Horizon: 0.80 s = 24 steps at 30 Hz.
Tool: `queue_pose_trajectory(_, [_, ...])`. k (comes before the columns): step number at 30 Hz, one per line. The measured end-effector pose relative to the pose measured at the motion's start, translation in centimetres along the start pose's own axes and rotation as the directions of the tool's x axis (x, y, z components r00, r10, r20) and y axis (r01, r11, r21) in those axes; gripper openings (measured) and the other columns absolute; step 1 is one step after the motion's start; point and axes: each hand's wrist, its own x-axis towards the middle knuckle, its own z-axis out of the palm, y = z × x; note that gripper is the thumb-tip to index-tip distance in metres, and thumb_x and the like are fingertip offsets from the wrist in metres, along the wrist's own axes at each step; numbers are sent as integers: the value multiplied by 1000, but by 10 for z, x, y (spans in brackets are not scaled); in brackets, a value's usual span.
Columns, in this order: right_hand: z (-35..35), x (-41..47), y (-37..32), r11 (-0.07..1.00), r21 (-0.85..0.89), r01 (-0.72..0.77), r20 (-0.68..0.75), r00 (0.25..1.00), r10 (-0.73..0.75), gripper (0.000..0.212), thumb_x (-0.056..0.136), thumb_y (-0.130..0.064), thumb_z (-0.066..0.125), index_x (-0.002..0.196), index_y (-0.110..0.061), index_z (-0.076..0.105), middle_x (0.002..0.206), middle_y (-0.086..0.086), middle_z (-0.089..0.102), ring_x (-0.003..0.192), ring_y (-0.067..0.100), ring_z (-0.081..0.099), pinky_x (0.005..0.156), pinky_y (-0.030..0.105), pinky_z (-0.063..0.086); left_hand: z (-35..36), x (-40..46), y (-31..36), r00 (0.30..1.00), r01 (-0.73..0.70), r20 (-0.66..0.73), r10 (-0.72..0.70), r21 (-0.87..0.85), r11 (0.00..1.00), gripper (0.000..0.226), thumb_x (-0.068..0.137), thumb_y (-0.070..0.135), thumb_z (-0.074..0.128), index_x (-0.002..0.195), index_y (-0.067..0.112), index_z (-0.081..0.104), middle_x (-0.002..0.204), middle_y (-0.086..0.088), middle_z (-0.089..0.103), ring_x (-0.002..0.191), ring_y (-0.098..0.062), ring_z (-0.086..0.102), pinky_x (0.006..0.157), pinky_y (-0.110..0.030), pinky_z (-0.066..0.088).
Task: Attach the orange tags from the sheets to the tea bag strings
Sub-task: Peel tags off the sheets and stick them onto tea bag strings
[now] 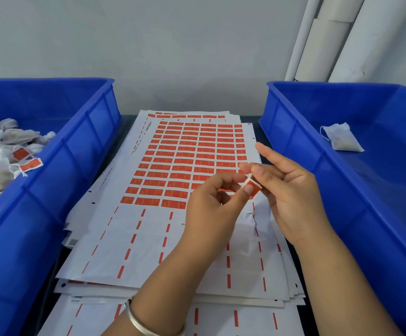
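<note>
Left hand (211, 209), right hand (291, 190) both pinch orange tag (253, 187), tilted down-right.

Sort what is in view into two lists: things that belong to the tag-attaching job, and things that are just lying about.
Belongs to the job:
- orange tag, pinched between left hand and right hand
- tag sheets
- untagged tea bag in the right blue bin
- tagged tea bags in the left blue bin

Just lying about:
- white tubes against the wall
- bangle on the left wrist

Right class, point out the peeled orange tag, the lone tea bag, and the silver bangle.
peeled orange tag (254, 186), head view, its orange face
lone tea bag (341, 138), head view, pouch middle
silver bangle (137, 320), head view, band
</note>
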Motion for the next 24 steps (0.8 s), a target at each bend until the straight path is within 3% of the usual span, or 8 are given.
queue_pose_trajectory(4, [0,3,0,998,54,-13,-23,1000,14,45,57,-50,72,101,-45,66,104,-11,72,103,10,67,85,28,56,-2,1,1,997,32,-62,-35,-54,998,3,79,34,68,81,35,66,73,17,67,70,-2,63,53,-8,47])
queue_pose_trajectory(8, [2,4,2,998,-19,-52,28,998,52,39,79,-17,70,108,-40,57,94,-5,72,98,14,68,86,34,56,-4,3,2,986,93,-118,-116,-186,978,4,82,29,66,79,29,67,71,12,68,59,0,60,49,-9,43])
queue_pose_trajectory(13, [5,2,2,998,-42,-43,33,998,44,40,69,-31,71,105,-40,55,86,-4,72,93,11,69,83,27,56,-5,2,4,986,111,-99,-136,-222,969,9,84,30,64,76,29,68,74,14,69,70,0,64,52,-9,47])
queue_pose_trajectory(18, [3,3,6,999,-29,-30,58,998,32,39,83,-10,67,106,-39,55,85,-4,70,95,12,69,80,23,56,-5,4,2,993,70,-82,-83,-153,986,10,83,32,61,76,31,68,75,18,69,73,4,62,57,-5,48])
queue_pose_trajectory(24, [5,3,8,1000,-9,-23,45,999,23,42,80,-12,69,108,-39,54,88,-5,71,94,10,69,75,20,56,-4,5,-2,998,28,-61,-35,-107,994,9,85,31,56,82,29,63,71,22,66,69,7,60,61,-6,49])
